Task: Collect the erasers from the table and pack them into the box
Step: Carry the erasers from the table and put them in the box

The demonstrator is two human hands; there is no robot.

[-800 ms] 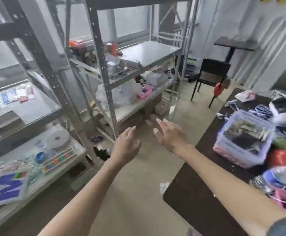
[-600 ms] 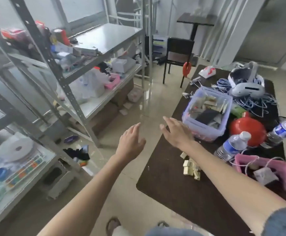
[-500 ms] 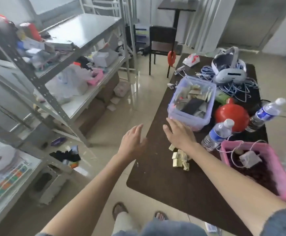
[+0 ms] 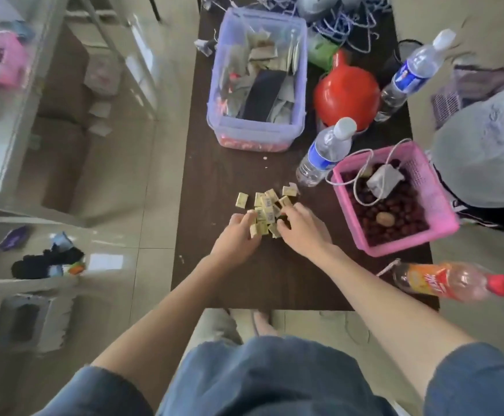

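**Both hands close in on the eraser pile**

Dark and cluttered, the desk (image 4: 244, 280) leaves bare room only along its near half, where the erasers (image 4: 264, 213) lie in a loose heap of small yellowish wrapped blocks, one stray (image 4: 241, 200) just to the left. Left hand (image 4: 235, 238) and right hand (image 4: 300, 229) flank the near side of the heap, fingers curled in and touching the nearest blocks. Whether either grip has closed on anything I cannot tell; motion blur hides the fingertips.

Such blocks should be light, stiff and easy to scatter, so scooping them between cupped palms looks better than pinching singly. The translucent box (image 4: 256, 82) stands further back, already holding papers, its mouth open. A water bottle (image 4: 324, 153) and pink basket (image 4: 394, 199) crowd the right of the route, and the left desk edge is near, so a loose block could drop to the floor.
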